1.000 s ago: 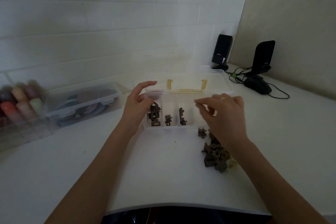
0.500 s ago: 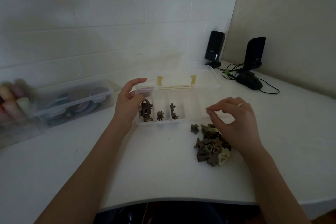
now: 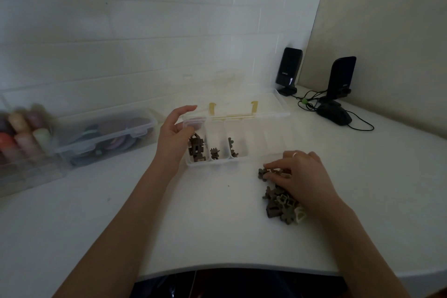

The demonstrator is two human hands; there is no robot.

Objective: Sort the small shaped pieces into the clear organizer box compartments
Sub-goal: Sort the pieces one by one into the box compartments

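The clear organizer box (image 3: 217,161) lies open on the white table, its lid (image 3: 268,104) folded back. Brown pieces fill its left compartment (image 3: 196,150); one small piece (image 3: 214,153) lies in the second and a few pieces (image 3: 232,149) in the third. The compartments to the right look bare. My left hand (image 3: 173,135) grips the box's left end, thumb over the far corner. A pile of loose brown and pale pieces (image 3: 283,205) lies right of the box. My right hand (image 3: 300,176) rests on the pile, its fingertips pinching a dark piece (image 3: 262,173) at the pile's far end.
A closed clear box of coloured discs (image 3: 106,133) and a container of coloured rolls (image 3: 21,135) stand at the left. Two black speakers (image 3: 289,70) (image 3: 342,77) and a black mouse (image 3: 335,115) with cables sit at the back right. The table's front edge (image 3: 229,266) curves near me.
My right hand has come away from over the box, moved down and right, and settled on the loose pile. My left hand has stayed on the box's left end.
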